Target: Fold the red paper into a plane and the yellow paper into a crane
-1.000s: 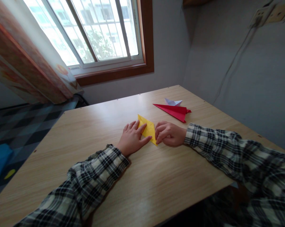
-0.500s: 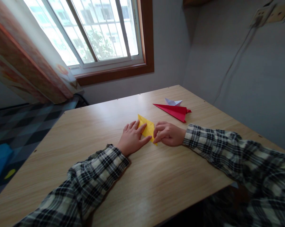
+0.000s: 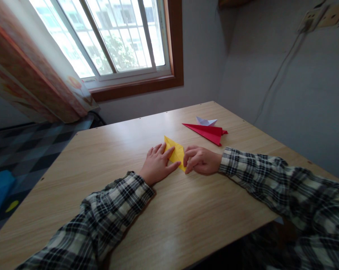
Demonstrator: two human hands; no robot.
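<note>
A folded piece of yellow paper lies on the wooden table, its tip pointing away from me. My left hand rests flat across its left side, fingers spread, thumb and forefinger pressing on the paper. At the right edge, my right hand has its fingers curled and closed on the paper's lower right corner. The fingertips partly cover that edge.
Beyond my right hand lie a red paper plane and a small white paper boat behind it. A window and a curtain are at the back left. A cable hangs down the right wall.
My right hand has shifted very slightly to the right along the paper's edge, baring a little more of the lower corner. My left hand stays still.
</note>
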